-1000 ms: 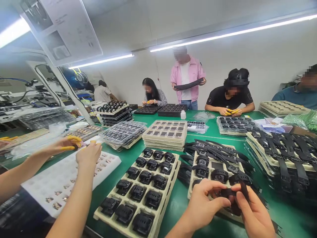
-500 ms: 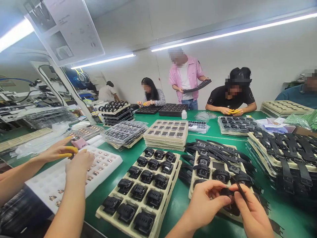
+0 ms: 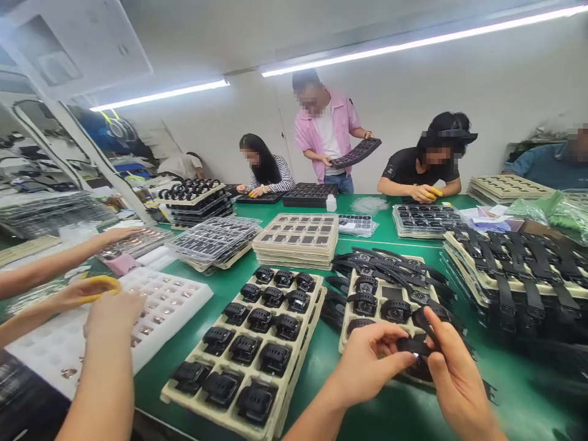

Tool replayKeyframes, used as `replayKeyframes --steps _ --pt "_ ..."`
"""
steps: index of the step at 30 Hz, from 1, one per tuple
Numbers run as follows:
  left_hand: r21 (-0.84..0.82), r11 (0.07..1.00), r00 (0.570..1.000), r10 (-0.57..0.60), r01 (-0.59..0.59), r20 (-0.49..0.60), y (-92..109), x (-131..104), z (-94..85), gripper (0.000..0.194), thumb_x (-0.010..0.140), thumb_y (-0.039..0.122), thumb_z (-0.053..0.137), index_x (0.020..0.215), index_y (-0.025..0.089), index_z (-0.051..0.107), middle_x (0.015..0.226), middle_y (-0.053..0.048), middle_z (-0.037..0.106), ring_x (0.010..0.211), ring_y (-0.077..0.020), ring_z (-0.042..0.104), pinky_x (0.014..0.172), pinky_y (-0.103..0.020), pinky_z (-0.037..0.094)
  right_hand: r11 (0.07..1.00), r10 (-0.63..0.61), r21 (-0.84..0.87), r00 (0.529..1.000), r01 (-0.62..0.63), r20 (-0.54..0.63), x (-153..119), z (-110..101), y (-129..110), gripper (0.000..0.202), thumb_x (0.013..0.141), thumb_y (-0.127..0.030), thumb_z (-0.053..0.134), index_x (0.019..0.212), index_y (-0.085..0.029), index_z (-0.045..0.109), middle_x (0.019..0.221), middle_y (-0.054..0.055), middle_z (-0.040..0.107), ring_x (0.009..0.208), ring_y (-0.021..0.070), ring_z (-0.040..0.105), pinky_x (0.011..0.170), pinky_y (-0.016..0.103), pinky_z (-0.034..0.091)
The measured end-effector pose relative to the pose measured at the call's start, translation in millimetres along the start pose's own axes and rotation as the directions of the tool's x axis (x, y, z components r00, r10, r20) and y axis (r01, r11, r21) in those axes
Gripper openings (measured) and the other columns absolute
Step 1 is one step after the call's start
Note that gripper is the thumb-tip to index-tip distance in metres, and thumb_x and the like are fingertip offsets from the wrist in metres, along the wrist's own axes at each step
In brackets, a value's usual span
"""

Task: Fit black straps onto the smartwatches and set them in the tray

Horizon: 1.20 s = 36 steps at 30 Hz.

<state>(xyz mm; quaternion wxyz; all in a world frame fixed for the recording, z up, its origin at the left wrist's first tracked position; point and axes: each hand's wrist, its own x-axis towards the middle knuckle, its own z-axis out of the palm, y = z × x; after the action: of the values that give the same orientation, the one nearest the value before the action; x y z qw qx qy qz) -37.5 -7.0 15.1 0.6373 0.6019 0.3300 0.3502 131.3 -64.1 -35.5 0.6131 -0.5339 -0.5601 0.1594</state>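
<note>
My left hand [image 3: 367,362] and my right hand [image 3: 460,383] meet above the pale tray [image 3: 382,288] in front of me. Between them is a black smartwatch [image 3: 416,344], partly hidden by my fingers. My left thumb and fingers pinch its near side, where a small bright glint shows. The right thumb and forefinger grip its black strap, which bends upward. Beneath, the tray holds several black watches, backs up, with loose straps heaped over its far end. To the left stands another pale tray [image 3: 209,383] with rows of watches, their straps curled over.
At left, a co-worker's hands and arms [image 3: 108,343] reach over a white foam tray [image 3: 184,306] of small coppery parts. Stacked cream trays [image 3: 294,251] stand mid-table. On the right is a tall stack of trays [image 3: 463,269] draped with straps. Several people sit or stand opposite.
My fingers have parted slightly, and the strap in my right hand now bends up more. One co-worker's hand at left has moved to the coppery parts behind. The standing person's tray has tilted.
</note>
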Motion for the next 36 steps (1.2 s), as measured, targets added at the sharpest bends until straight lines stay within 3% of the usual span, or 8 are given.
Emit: replayKeyframes --steps 3,5,9,14,22,25,29,36 --pt "-0.008 1.0 1.0 -0.01 0.01 0.017 6 -2 2.1 0.032 0.073 0.031 0.082 0.098 0.012 0.077 0.074 -0.002 0.063 0.065 -0.012 0.052 0.062 -0.024 0.042 0.991 -0.133 0.0 0.991 0.133 0.02 5 -2 -11 0.039 0.101 -0.052 0.055 0.131 -0.034 0.071 0.083 0.004 0.058 0.073 0.0209 0.058 0.06 0.03 0.052" --pt "-0.019 1.0 1.0 -0.003 0.003 0.025 9 -3 2.7 0.03 0.073 0.027 0.08 0.099 0.013 0.077 0.077 -0.004 0.066 0.067 -0.013 0.054 0.064 -0.025 0.044 0.988 -0.156 0.011 0.988 0.156 -0.019 7 0 -18 0.031 0.101 -0.046 0.057 0.122 -0.034 0.076 0.077 0.003 0.055 0.067 0.0194 0.055 0.056 0.029 0.05" --pt "-0.018 0.999 0.999 0.033 -0.033 0.026 10 -4 2.5 0.027 0.073 0.024 0.079 0.098 0.014 0.078 0.076 -0.003 0.065 0.068 -0.0129 0.054 0.065 -0.025 0.045 0.996 -0.082 0.02 0.994 0.083 -0.073 5 3 -18 0.025 0.096 -0.048 0.065 0.102 -0.028 0.079 0.081 0.004 0.061 0.071 0.0209 0.06 0.059 0.03 0.051" --pt "0.002 0.999 0.998 0.055 -0.055 -0.029 7 -5 2.0 0.029 0.072 0.024 0.08 0.099 0.015 0.079 0.074 -0.003 0.065 0.068 -0.0142 0.056 0.064 -0.025 0.046 0.966 0.07 0.256 0.991 -0.038 -0.116 -2 7 -8 0.026 0.103 -0.044 0.054 0.092 -0.025 0.067 0.084 0.004 0.059 0.066 0.0171 0.058 0.052 0.024 0.049" --pt "0.092 0.993 0.997 0.077 -0.075 -0.011 10 -4 -2.8 0.026 0.076 0.028 0.078 0.1 0.017 0.08 0.081 -0.006 0.073 0.066 -0.016 0.059 0.063 -0.027 0.049 0.944 0.029 0.323 0.992 -0.067 0.121 9 3 -15 0.033 0.105 -0.045 0.046 0.09 -0.023 0.065 0.077 0.001 0.05 0.054 0.014 0.048 0.046 0.025 0.043" --pt "0.125 0.988 0.996 0.089 -0.089 0.011 13 -4 -4.2 0.024 0.076 0.025 0.078 0.099 0.019 0.082 0.088 -0.007 0.074 0.072 -0.0175 0.061 0.065 -0.027 0.05 0.977 -0.02 0.214 0.989 -0.012 0.145 15 1 -19 0.028 0.104 -0.043 0.051 0.092 -0.024 0.068 0.082 0.003 0.055 0.064 0.0169 0.054 0.052 0.026 0.048" --pt "0.13 0.986 0.995 0.101 -0.101 0.006 14 -4 -3.2 0.026 0.075 0.018 0.076 0.099 0.021 0.082 0.084 -0.005 0.071 0.073 -0.0166 0.06 0.068 -0.027 0.05 0.992 -0.113 0.077 0.982 0.102 0.149 15 1 -23 0.014 0.1 -0.035 0.06 0.103 -0.027 0.071 0.095 0.006 0.065 0.09 0.0229 0.063 0.076 0.033 0.054" --pt "0.053 0.995 0.991 0.093 -0.089 -0.091 5 -3 -0.2 0.021 0.074 0.023 0.079 0.095 0.019 0.081 0.083 -0.005 0.071 0.074 -0.0169 0.061 0.071 -0.028 0.051 0.991 -0.124 0.061 0.989 0.119 0.081 10 0 -27 0.011 0.098 -0.023 0.06 0.101 -0.027 0.07 0.1 0.006 0.065 0.094 0.0236 0.064 0.08 0.034 0.054"
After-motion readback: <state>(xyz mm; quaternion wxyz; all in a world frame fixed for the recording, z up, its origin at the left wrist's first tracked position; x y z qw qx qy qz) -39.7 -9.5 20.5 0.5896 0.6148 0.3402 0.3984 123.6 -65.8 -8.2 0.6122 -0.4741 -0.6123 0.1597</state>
